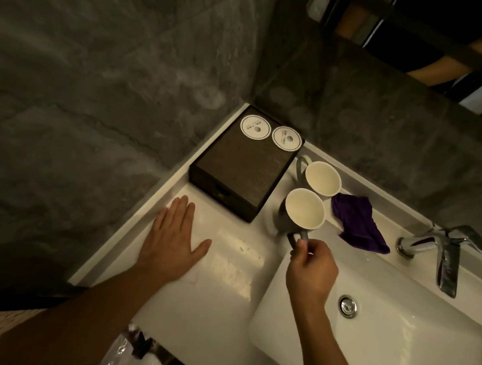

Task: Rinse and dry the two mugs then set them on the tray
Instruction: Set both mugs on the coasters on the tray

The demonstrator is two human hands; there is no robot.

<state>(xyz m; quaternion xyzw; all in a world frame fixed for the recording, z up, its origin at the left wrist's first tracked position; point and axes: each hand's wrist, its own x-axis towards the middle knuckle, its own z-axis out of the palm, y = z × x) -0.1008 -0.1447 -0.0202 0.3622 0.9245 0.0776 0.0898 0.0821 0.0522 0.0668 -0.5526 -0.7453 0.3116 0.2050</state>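
Two grey mugs with cream insides stand on the white counter beside the sink. The near mug (303,209) has its handle pinched by my right hand (311,270). The far mug (323,178) stands just behind it, handle pointing left. A dark wooden tray (235,166) lies in the corner to the mugs' left, with two round white coasters (271,133) at its far end. A purple cloth (356,224) lies crumpled to the right of the mugs. My left hand (174,240) rests flat on the counter, fingers spread, holding nothing.
The white basin (389,349) with its metal drain (347,305) fills the lower right. A chrome tap (442,247) stands at its far edge. Dark stone walls close in on the left and behind. A mirror hangs at the upper right.
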